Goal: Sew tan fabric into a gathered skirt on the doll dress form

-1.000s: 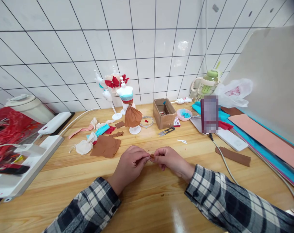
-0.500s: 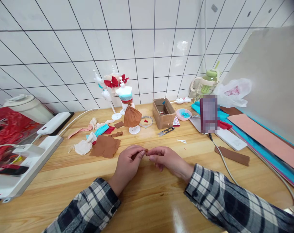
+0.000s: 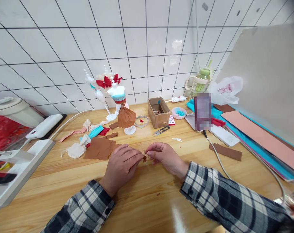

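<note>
My left hand (image 3: 121,166) is closed, palm down, with a small crumpled piece of brown crepe paper (image 3: 144,159) showing at its fingertips. Just to the right, my right hand (image 3: 165,159) has thumb and forefinger pinched together close to that piece. What the pinch holds is too small to make out. Behind my hands stands a small white dress form with a turquoise and red top and a gathered brown skirt (image 3: 126,117). A brown crepe sheet (image 3: 98,149) lies flat beyond my left hand.
Thread snips (image 3: 162,130) lie before an open cardboard box (image 3: 158,113). A pink bowl (image 3: 179,113) holds blue scraps. At right are a propped phone (image 3: 202,111), a cable and paper sheets (image 3: 255,131). A power strip (image 3: 25,174) runs along the left.
My left hand has turned more palm-down, and the brown piece now hangs lower at its fingertips. My right hand has drawn slightly apart from it. The whole view has shifted a little.
</note>
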